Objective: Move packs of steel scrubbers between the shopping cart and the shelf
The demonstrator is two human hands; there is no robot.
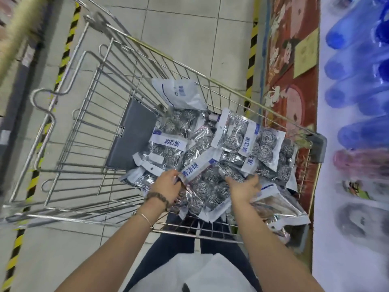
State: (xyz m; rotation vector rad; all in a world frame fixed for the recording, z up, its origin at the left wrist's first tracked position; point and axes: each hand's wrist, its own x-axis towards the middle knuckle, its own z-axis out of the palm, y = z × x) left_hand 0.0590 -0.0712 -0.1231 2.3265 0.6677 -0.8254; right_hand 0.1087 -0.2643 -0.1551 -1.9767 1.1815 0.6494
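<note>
Tiled shop aisle. A wire shopping cart holds heaped scrubber packs. The left hand and the right hand grip opposite edges of the nearest pack, which lies between them.

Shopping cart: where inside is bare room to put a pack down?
Bare: the left part of the shopping cart, on and beside the grey flap, up to its left wall. Crowded: the right part, where packs lie heaped and the left hand and right hand hold one pack.
</note>
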